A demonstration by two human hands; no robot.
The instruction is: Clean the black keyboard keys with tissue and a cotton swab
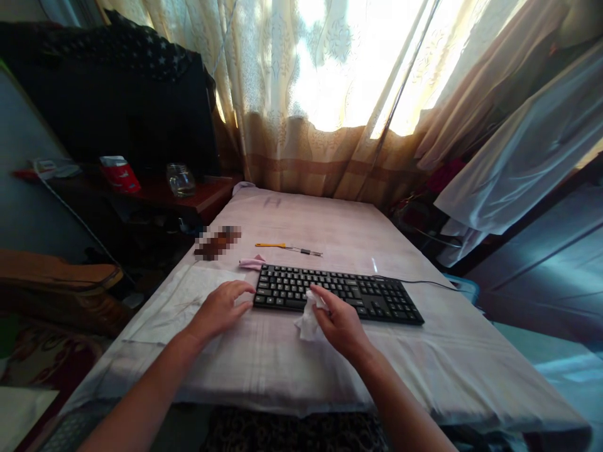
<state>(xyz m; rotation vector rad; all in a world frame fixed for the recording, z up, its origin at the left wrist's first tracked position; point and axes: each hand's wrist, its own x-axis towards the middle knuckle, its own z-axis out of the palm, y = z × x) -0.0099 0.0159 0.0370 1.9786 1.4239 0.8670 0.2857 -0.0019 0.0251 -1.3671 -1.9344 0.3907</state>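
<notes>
A black keyboard (339,290) lies across the cloth-covered table, its cable leading off to the right. My right hand (340,321) is closed on a crumpled white tissue (308,317) and holds it at the keyboard's front middle keys. At the keyboard's left end is my left hand (223,306), fingers apart and holding nothing, the fingertips at or just beside the edge. Behind the keyboard lie a yellow-handled brush (270,245) and a thin tool with a dark middle (308,252). A folded pink cloth (253,262) sits by the back left corner.
A white sheet (188,301) is spread on the table's left side, with a blurred brown object (218,243) behind it. A glass jar (181,181) and a red packet (120,174) stand on the side stand before a television (113,107). Curtains (301,150) hang behind.
</notes>
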